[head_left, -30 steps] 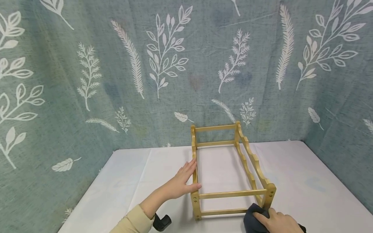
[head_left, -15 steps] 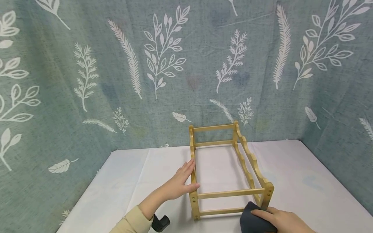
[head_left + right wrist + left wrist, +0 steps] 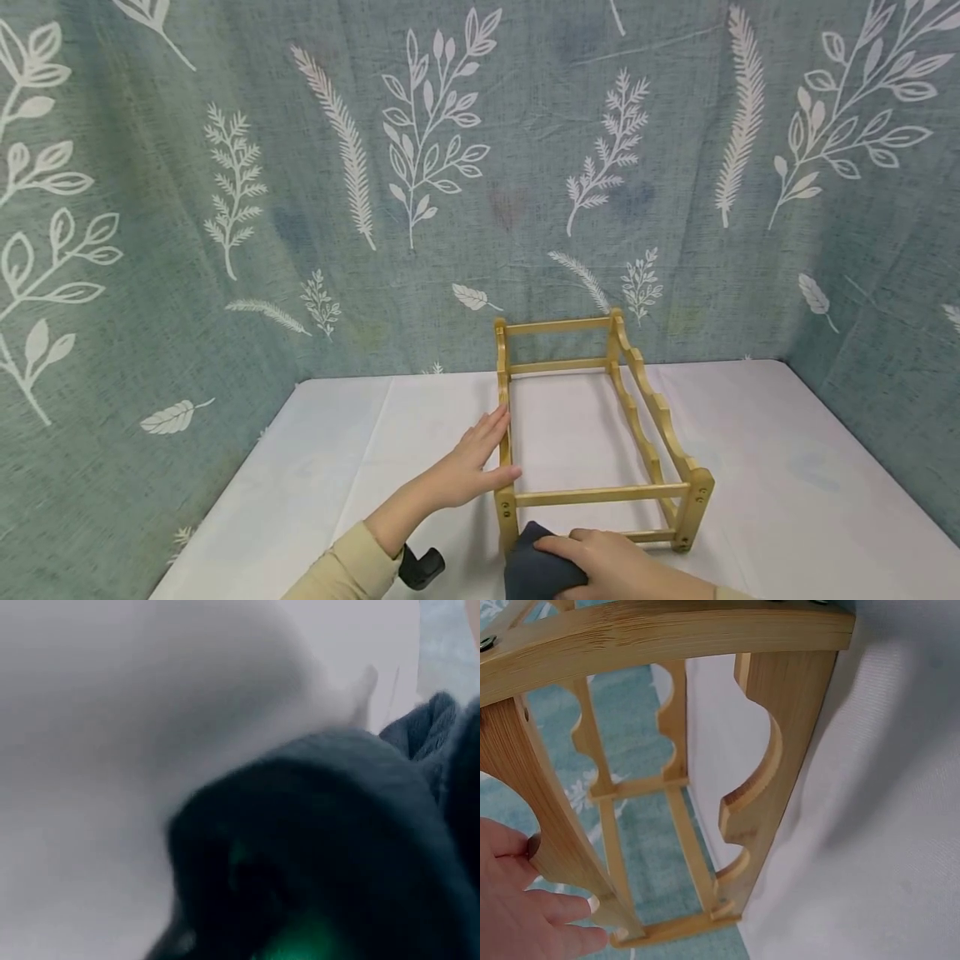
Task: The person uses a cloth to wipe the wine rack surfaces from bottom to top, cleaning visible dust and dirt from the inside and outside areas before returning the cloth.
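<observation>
A wooden rack (image 3: pixel 603 495) with scalloped side rails stands on the table. Along its left side rail, my left hand (image 3: pixel 468 467) rests with fingers extended and thumb spread over the rail. In the left wrist view, fingertips of that left hand (image 3: pixel 536 907) touch the scalloped rail (image 3: pixel 570 840). My right hand (image 3: pixel 607 562) grips a dark blue cloth (image 3: pixel 542 567) at the rack's front left post, in front of its lower crossbar. That cloth (image 3: pixel 360 780) fills much of the right wrist view, dark and blurred; the right fingers cannot be made out there.
A white-covered table (image 3: pixel 780 467) lies under the rack. Green-grey leaf-patterned curtains (image 3: pixel 420 300) close off the back and both sides. A black device (image 3: pixel 422 568) sits at my left wrist.
My right hand has carried the cloth leftward along the rack's front, from the right post to the left one. The left hand stays on the rail, and the rack has not shifted.
</observation>
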Available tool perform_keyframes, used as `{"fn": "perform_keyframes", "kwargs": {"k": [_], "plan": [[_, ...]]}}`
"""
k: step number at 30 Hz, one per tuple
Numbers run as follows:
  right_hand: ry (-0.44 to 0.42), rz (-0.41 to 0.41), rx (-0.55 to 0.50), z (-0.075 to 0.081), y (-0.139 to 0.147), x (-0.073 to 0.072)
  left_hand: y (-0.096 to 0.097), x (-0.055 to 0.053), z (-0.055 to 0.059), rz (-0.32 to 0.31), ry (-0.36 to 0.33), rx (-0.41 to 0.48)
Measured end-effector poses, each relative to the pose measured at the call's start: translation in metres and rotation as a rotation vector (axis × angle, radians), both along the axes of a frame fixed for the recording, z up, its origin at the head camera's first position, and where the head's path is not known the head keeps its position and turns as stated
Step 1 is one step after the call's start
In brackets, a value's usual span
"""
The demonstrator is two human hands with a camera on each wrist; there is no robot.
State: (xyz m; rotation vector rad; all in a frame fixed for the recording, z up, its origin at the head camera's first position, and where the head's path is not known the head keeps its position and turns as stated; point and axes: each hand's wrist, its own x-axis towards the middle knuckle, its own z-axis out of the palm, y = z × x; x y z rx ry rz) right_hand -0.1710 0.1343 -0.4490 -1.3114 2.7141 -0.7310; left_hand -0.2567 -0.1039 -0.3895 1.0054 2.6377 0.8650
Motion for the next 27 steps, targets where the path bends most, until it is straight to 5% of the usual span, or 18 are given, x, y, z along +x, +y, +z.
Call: {"fn": "perform_keyframes", "kwargs": {"k": [9,17,27], "plan": [[-0.111,-0.127,0.082,-0.003,0.001,0.002,0.001,0.002,0.002,0.002,-0.008,-0.001],[-0.177,-0.212,0.075,-0.003,0.044,0.014,0.001,0.001,0.001,0.002,0.004,-0.006],[-0.320,-0.412,0.112,-0.012,0.104,0.025,0.002,0.001,0.002,-0.003,0.012,-0.004]]}}
